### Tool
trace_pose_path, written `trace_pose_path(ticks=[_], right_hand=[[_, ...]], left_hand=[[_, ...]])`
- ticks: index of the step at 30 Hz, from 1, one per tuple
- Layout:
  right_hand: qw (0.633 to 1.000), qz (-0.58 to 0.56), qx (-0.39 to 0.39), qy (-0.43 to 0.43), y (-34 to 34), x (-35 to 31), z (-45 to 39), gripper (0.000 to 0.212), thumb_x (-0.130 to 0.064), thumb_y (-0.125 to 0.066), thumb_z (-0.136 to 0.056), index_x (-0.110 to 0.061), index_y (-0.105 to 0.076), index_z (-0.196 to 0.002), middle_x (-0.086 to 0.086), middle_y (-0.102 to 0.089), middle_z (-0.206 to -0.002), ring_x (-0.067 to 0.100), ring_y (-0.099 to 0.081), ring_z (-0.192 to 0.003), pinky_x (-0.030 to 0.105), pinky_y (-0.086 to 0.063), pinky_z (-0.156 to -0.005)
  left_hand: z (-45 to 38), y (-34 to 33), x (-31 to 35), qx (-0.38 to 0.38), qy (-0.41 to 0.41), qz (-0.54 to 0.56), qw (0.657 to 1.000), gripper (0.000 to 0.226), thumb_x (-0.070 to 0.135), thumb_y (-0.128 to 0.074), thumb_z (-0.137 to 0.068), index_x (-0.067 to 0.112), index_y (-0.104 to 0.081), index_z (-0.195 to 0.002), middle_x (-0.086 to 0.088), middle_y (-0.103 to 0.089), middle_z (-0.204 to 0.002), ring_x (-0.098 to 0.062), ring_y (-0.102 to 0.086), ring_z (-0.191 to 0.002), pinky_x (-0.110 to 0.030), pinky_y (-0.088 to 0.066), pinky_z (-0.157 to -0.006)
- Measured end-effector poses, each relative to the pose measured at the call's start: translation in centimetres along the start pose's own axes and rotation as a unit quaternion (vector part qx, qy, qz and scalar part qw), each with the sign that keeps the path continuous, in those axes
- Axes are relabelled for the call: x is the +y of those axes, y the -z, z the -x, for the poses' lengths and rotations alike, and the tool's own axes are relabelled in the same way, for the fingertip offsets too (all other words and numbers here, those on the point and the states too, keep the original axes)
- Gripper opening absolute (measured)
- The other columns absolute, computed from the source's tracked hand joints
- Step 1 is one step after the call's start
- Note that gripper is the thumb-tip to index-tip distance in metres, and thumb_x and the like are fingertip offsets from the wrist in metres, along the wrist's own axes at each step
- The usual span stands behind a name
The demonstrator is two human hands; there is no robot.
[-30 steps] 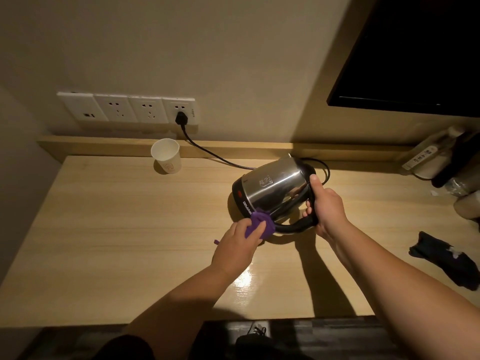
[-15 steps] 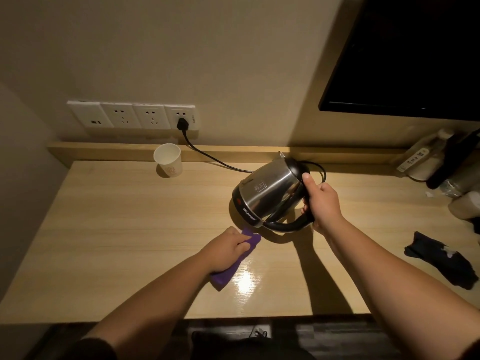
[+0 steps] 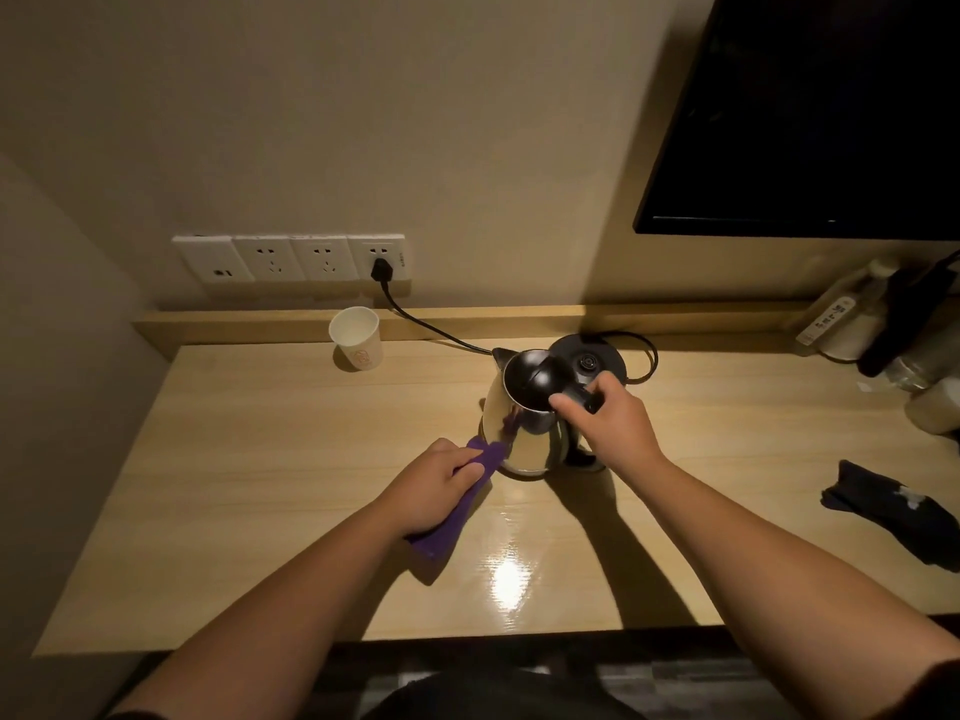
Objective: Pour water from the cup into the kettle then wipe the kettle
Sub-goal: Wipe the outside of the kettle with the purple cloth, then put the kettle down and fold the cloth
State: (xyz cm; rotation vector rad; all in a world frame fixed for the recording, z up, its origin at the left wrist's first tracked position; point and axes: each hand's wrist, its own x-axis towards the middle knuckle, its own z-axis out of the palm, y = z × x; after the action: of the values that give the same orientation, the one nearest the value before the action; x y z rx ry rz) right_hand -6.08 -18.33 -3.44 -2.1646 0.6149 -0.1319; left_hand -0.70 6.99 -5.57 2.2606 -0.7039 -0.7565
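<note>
A shiny steel kettle (image 3: 522, 439) with a black lid stands upright on the wooden table (image 3: 260, 485), just in front of its round black base (image 3: 589, 363). My right hand (image 3: 610, 423) grips the kettle's black handle from above. My left hand (image 3: 434, 483) holds a purple cloth (image 3: 457, 511), whose tip touches the kettle's lower left side. A white paper cup (image 3: 357, 339) stands upright at the back left, apart from both hands.
A black cord (image 3: 426, 324) runs from the wall socket strip (image 3: 291, 258) to the base. Dark fabric (image 3: 893, 511) lies at the right. Bottles and packets (image 3: 852, 319) crowd the back right corner under a dark screen (image 3: 810, 111).
The kettle went from tilted on its side to standing upright on the table, off its base. My left hand with the cloth dropped to the table, then came back against the kettle's lower side.
</note>
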Motion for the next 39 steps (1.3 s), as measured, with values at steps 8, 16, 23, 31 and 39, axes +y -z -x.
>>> trace_pose_path(ticks=[8,16,23,31,39], right_hand=[[0.999,0.031,-0.022,0.027,0.7,0.5,0.2,0.039,-0.056,-0.071,-0.079,-0.025,-0.049,-0.092,-0.003,-0.061,-0.082,0.013,-0.059,-0.072,0.025,-0.045,-0.053],[0.982,0.119,-0.133,0.068,3.6,0.3,-1.2,0.047,-0.045,-0.080,-0.076,-0.022,-0.051,-0.104,-0.001,-0.061,-0.092,0.016,-0.060,-0.081,0.035,-0.052,-0.070],[0.967,0.162,-0.177,0.087,6.1,0.2,-2.2,0.051,-0.035,-0.080,-0.078,-0.023,-0.053,-0.120,-0.002,-0.060,-0.106,0.019,-0.058,-0.097,0.029,-0.045,-0.077],[0.962,0.184,-0.185,0.085,7.3,0.1,-2.9,0.049,-0.029,-0.079,-0.081,-0.021,-0.057,-0.124,-0.003,-0.060,-0.107,0.020,-0.057,-0.099,0.031,-0.044,-0.081],[0.957,0.199,-0.195,0.075,8.6,0.4,-3.6,0.044,-0.026,-0.078,-0.082,-0.025,-0.058,-0.121,-0.002,-0.060,-0.108,0.027,-0.057,-0.107,0.035,-0.045,-0.086]], left_hand=[[1.2,1.1,-1.0,0.007,0.014,-0.006,1.000,0.032,0.042,-0.038,-0.100,0.032,-0.056,-0.124,0.010,-0.049,-0.109,-0.005,-0.051,-0.092,-0.014,-0.034,-0.075],[2.3,2.2,-1.5,0.013,0.009,0.003,1.000,0.027,0.043,-0.038,-0.100,0.034,-0.059,-0.113,0.011,-0.050,-0.105,-0.004,-0.051,-0.090,-0.015,-0.034,-0.073],[2.9,4.2,-2.0,0.021,0.014,0.079,0.997,0.023,0.039,-0.040,-0.100,0.030,-0.061,-0.099,0.004,-0.057,-0.105,-0.010,-0.055,-0.092,-0.024,-0.039,-0.077],[3.6,4.9,-1.3,0.009,0.044,0.198,0.979,0.025,0.040,-0.042,-0.101,0.035,-0.066,-0.102,0.004,-0.069,-0.088,-0.010,-0.061,-0.075,-0.027,-0.046,-0.071],[3.6,5.3,0.1,-0.039,0.046,0.360,0.931,0.036,0.030,-0.041,-0.103,0.001,-0.060,-0.109,-0.017,-0.067,-0.096,-0.024,-0.058,-0.084,-0.035,-0.044,-0.079]])
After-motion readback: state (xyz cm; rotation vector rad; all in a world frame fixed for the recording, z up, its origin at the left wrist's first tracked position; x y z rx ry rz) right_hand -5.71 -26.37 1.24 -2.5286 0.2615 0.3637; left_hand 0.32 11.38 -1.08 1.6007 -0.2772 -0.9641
